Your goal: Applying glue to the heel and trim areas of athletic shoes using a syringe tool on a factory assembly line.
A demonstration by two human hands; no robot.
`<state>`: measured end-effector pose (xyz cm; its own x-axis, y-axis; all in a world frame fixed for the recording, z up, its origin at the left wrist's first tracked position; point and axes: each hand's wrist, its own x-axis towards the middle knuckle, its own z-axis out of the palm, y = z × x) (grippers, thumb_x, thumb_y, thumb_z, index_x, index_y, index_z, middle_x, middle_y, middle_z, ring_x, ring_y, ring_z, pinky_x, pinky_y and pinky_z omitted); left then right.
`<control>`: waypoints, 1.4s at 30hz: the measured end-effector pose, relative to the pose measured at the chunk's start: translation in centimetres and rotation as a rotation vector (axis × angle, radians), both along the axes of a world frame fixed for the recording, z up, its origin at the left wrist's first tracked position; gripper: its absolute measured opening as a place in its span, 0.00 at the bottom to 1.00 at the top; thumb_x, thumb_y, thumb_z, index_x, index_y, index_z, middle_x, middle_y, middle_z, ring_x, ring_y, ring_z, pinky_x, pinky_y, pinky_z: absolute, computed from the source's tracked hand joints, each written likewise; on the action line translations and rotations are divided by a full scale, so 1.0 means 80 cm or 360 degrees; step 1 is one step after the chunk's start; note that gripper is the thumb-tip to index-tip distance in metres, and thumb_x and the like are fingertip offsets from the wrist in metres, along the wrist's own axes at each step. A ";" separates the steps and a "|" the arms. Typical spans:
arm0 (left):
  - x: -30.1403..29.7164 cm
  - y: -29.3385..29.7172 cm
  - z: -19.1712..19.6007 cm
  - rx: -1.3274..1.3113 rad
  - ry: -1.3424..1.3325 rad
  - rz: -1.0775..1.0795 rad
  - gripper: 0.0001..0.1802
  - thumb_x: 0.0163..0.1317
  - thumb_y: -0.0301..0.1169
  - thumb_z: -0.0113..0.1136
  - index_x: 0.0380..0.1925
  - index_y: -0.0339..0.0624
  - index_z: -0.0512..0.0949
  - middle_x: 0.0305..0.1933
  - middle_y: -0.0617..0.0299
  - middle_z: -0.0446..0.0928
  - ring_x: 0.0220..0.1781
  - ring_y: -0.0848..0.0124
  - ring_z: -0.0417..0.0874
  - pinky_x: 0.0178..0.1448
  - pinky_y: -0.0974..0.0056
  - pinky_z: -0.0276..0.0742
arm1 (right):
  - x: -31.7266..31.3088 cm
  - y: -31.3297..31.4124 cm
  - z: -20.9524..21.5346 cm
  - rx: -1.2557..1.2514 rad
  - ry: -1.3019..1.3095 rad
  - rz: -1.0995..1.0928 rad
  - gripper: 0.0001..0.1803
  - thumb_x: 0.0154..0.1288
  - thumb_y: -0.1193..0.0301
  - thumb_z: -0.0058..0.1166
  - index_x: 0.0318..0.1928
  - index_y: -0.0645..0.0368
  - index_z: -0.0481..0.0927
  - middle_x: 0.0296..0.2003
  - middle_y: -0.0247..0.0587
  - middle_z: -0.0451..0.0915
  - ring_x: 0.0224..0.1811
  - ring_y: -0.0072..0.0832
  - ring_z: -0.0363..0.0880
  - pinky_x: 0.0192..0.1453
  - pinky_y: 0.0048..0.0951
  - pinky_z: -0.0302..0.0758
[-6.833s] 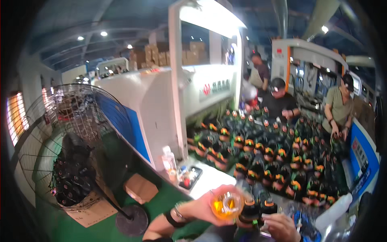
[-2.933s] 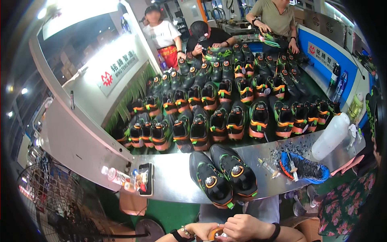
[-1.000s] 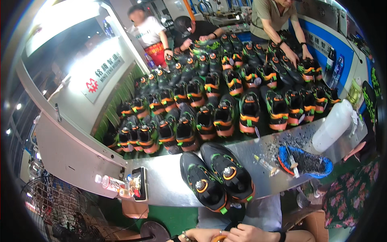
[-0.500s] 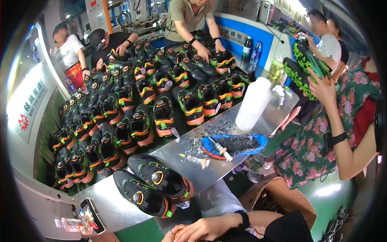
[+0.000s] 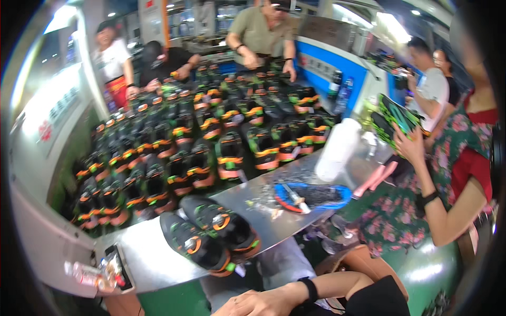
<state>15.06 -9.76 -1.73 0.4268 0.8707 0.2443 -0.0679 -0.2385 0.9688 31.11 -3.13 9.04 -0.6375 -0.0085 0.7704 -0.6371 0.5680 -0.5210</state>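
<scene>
My right hand [image 5: 258, 304], a dark band [image 5: 309, 289] at its wrist, lies low at the lower edge with its back upward. Its fingers are blurred and run out of the picture, so what they touch is hidden. No part of my left hand can be made out. Just beyond, a pair of black sneakers, the left shoe [image 5: 197, 247] and the right shoe [image 5: 226, 224], with orange and green trim, rests on the metal table's front edge [image 5: 150, 268]. Neither shoe is in my right hand.
Many similar sneakers [image 5: 232, 152] stand in rows beyond the metal table. On it are a white bottle [image 5: 336, 152], a blue-rimmed tray [image 5: 345, 197] of black bits, and a phone [image 5: 120, 267]. At right, a person's hand [image 5: 414, 145] holds a green-and-black shoe sole [image 5: 387, 126].
The view has shifted and blurred. An orange thing under my hands is no longer visible, nor are my left fingers. The person across has lifted a hand off the shoes; the sole at right has tilted.
</scene>
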 end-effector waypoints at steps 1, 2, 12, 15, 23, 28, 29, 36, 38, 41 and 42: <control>0.003 0.003 0.007 0.0113 0.0065 0.0033 0.32 0.46 0.26 0.72 0.54 0.41 0.70 0.50 0.55 0.74 0.52 0.61 0.78 0.51 0.61 0.79 | 0.002 -0.005 -0.006 0.0025 -0.0040 -0.0015 0.14 0.72 0.69 0.48 0.53 0.60 0.80 0.54 0.45 0.79 0.59 0.43 0.76 0.57 0.43 0.74; 0.005 0.006 0.012 0.0228 0.0141 0.0070 0.32 0.46 0.27 0.72 0.53 0.41 0.71 0.50 0.55 0.75 0.51 0.61 0.79 0.51 0.61 0.79 | 0.003 -0.008 -0.013 0.0040 -0.0002 0.0059 0.14 0.72 0.69 0.48 0.53 0.60 0.80 0.54 0.45 0.79 0.59 0.43 0.76 0.57 0.43 0.74; 0.049 -0.033 -0.009 0.0591 0.0783 0.1068 0.29 0.41 0.31 0.74 0.46 0.37 0.76 0.44 0.58 0.80 0.46 0.66 0.82 0.49 0.64 0.78 | 0.014 -0.059 -0.083 -0.0728 -0.0099 -0.1149 0.13 0.44 0.88 0.48 0.29 0.61 0.81 0.35 0.36 0.83 0.42 0.36 0.80 0.50 0.32 0.76; 0.017 -0.027 0.001 0.0380 0.0529 0.0426 0.29 0.43 0.40 0.75 0.43 0.37 0.77 0.42 0.55 0.80 0.43 0.59 0.83 0.46 0.61 0.79 | 0.024 -0.042 -0.076 -0.0255 0.0041 -0.0598 0.10 0.51 0.83 0.55 0.36 0.62 0.80 0.42 0.37 0.82 0.45 0.39 0.78 0.54 0.42 0.74; 0.013 0.008 0.052 -0.0259 0.0200 -0.0604 0.33 0.54 0.46 0.66 0.57 0.42 0.71 0.58 0.48 0.71 0.64 0.52 0.70 0.65 0.54 0.66 | 0.028 -0.040 -0.057 0.0136 -0.0103 -0.0230 0.04 0.52 0.76 0.58 0.31 0.59 0.77 0.37 0.33 0.79 0.42 0.37 0.77 0.46 0.41 0.72; 0.024 -0.019 -0.013 0.0660 0.0685 0.0359 0.25 0.41 0.40 0.75 0.40 0.45 0.78 0.38 0.57 0.77 0.41 0.59 0.82 0.39 0.60 0.80 | 0.032 -0.057 -0.062 -0.0297 -0.0288 -0.1063 0.04 0.51 0.81 0.56 0.28 0.60 0.78 0.36 0.36 0.82 0.45 0.37 0.79 0.46 0.36 0.76; 0.037 -0.019 -0.009 0.0687 0.0655 0.0609 0.25 0.42 0.36 0.74 0.41 0.42 0.77 0.40 0.58 0.78 0.39 0.59 0.82 0.37 0.60 0.80 | 0.031 -0.060 -0.069 -0.0368 -0.0298 -0.1270 0.07 0.47 0.83 0.54 0.26 0.59 0.79 0.35 0.35 0.82 0.44 0.36 0.79 0.45 0.34 0.77; 0.043 -0.033 -0.001 0.1123 0.1004 0.1107 0.21 0.53 0.30 0.65 0.46 0.39 0.70 0.50 0.54 0.80 0.43 0.58 0.83 0.43 0.61 0.81 | 0.002 -0.082 -0.075 -0.0574 -0.0046 -0.1609 0.12 0.42 0.88 0.49 0.18 0.56 0.77 0.25 0.31 0.83 0.34 0.31 0.80 0.40 0.28 0.76; 0.042 -0.041 -0.003 0.1190 0.1083 0.1210 0.21 0.59 0.32 0.62 0.48 0.40 0.65 0.51 0.54 0.80 0.43 0.58 0.83 0.44 0.60 0.81 | 0.000 -0.082 -0.076 -0.0586 -0.0025 -0.1552 0.12 0.42 0.88 0.49 0.18 0.57 0.77 0.25 0.32 0.83 0.34 0.31 0.81 0.39 0.28 0.76; 0.042 -0.042 -0.009 0.1253 0.1075 0.1329 0.20 0.61 0.34 0.61 0.49 0.42 0.65 0.50 0.53 0.80 0.44 0.57 0.83 0.46 0.58 0.81 | -0.001 -0.080 -0.080 -0.0602 -0.0049 -0.1491 0.09 0.41 0.86 0.51 0.20 0.57 0.77 0.28 0.31 0.83 0.36 0.32 0.80 0.42 0.29 0.77; 0.041 -0.044 -0.008 0.1226 0.1107 0.1343 0.19 0.63 0.36 0.60 0.49 0.43 0.66 0.51 0.52 0.79 0.45 0.56 0.83 0.47 0.56 0.81 | -0.002 -0.077 -0.079 -0.0620 -0.0049 -0.1464 0.09 0.40 0.86 0.50 0.20 0.57 0.77 0.28 0.32 0.83 0.36 0.33 0.80 0.42 0.29 0.77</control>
<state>18.32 -13.26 -2.40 0.0652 0.6673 0.7419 0.8191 -0.4604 0.3421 30.94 -9.28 2.70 -0.2890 0.7479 0.5976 -0.0186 0.6197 -0.7846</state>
